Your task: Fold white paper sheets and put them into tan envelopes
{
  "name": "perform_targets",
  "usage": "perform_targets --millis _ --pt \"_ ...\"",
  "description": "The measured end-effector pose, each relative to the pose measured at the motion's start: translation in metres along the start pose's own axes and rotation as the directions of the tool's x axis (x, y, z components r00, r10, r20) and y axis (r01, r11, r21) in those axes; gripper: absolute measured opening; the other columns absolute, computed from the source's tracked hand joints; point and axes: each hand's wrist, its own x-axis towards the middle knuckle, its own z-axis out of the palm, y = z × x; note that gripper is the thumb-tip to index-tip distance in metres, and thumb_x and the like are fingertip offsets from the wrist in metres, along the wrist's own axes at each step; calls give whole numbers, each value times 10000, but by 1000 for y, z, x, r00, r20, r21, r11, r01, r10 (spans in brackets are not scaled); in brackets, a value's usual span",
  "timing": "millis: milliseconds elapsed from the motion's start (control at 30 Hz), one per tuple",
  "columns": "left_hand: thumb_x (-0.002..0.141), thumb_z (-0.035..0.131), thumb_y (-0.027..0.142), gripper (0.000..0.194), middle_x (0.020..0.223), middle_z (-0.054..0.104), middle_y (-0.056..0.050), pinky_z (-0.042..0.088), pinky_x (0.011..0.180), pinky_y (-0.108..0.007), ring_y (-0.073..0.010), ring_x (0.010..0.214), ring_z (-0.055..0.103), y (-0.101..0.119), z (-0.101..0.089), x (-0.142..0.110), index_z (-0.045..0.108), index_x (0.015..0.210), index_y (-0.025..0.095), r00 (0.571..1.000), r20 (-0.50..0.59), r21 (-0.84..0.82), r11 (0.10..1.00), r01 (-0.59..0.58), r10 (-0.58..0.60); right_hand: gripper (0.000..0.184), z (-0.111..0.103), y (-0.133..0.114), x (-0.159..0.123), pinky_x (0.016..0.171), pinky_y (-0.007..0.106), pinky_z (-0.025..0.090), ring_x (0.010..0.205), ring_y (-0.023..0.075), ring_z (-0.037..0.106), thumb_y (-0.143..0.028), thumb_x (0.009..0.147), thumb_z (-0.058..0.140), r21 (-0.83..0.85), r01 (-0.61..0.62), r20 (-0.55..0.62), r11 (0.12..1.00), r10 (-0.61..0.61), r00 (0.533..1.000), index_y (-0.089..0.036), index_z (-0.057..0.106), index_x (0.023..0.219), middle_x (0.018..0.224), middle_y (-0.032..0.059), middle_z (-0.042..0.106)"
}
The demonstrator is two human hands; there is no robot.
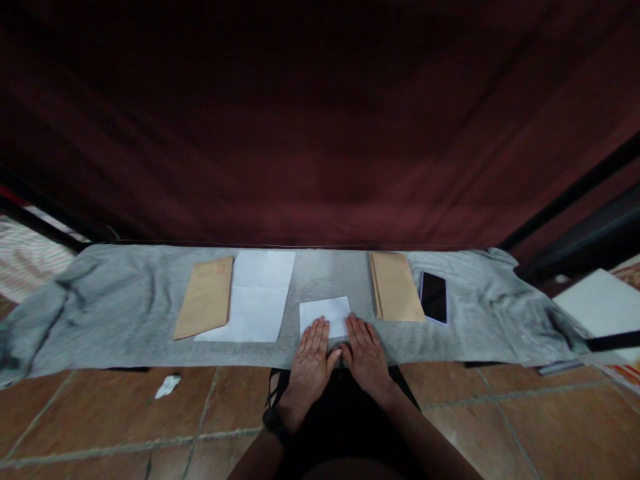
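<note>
A small white piece of paper [324, 309], apparently folded, lies near the front edge of the grey cloth. My left hand [311, 357] rests flat on its lower left part, fingers stretched out. On its lower right corner lies my right hand [366, 350], also flat with fingers extended. The two thumbs come close together just below the paper, and the fingers cover part of its lower edge. Left of the hands are larger white sheets [260, 293], partly under a brown envelope [205, 297]. To the right is a stack of brown envelopes [399, 287].
A phone [434, 297] with a dark screen lies right of the envelope stack. The grey cloth [475, 300] covers a narrow table against a dark red curtain [320, 167]. A crumpled white scrap [167, 386] is on the tiled floor. Black bars flank both sides.
</note>
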Motion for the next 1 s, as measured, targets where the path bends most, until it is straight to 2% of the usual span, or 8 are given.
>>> perform_targets --millis 167,400,467,567,633,733,867,1000 --pt "1024 413 419 667 1592 384 -146 353 1192 -454 -261 1487 334 -14 -3 -10 222 1588 120 999 -27 29 999 45 -44 587 -2 -1 0 1202 466 294 1429 269 423 -379 1040 410 32 0 -3 999 0 1000 -118 325 1558 1567 129 417" --pt "1024 418 406 692 1594 370 -172 364 1178 -480 -286 1477 355 -19 0 -16 159 1603 129 996 -63 82 994 73 -68 547 -9 1 7 1203 483 313 1435 252 419 -351 1048 387 112 -20 -12 993 21 1000 -137 351 1550 1537 120 463" --pt "1018 439 394 670 1611 340 -170 366 1172 -495 -302 1484 336 -20 -1 -16 194 1602 173 998 -50 103 994 48 -43 507 -13 -5 14 1203 466 327 1437 231 417 -306 1054 352 146 -11 4 989 11 1000 -142 388 1533 1530 106 478" --pt "1013 449 343 641 1640 280 -158 361 1169 -513 -317 1498 300 -21 0 -16 219 1599 219 999 -43 121 992 19 -14 474 -14 -23 25 1205 406 340 1441 189 408 -266 1058 317 215 87 39 973 -98 994 -151 443 1501 1539 76 471" --pt "1009 424 282 651 1647 256 -162 352 1176 -508 -310 1504 288 -23 2 -17 179 1605 192 998 -57 115 993 4 3 473 -11 -36 28 1210 391 335 1444 178 403 -284 1062 328 240 136 48 961 -152 987 -147 440 1501 1546 72 461" --pt "990 396 201 678 1653 241 -159 335 1190 -497 -295 1510 274 -24 3 -19 125 1610 165 997 -73 109 994 -6 14 522 -3 -46 24 1217 416 325 1449 197 397 -330 1048 402 224 144 22 964 -152 988 -147 374 1536 1558 80 438" --pt "1000 413 235 669 1647 261 -161 343 1185 -502 -300 1511 269 -23 0 -18 143 1608 164 999 -52 105 994 12 -7 587 -1 -35 12 1225 421 299 1472 211 356 -333 1029 456 155 128 -24 980 -126 992 -138 308 1563 1588 95 383" --pt "1014 408 293 658 1639 282 -158 359 1175 -513 -302 1505 289 -21 -2 -18 152 1609 179 998 -54 87 996 24 -19 587 -8 -16 5 1229 435 282 1456 221 384 -359 1036 444 99 56 -11 993 -55 998 -129 313 1560 1575 105 405"
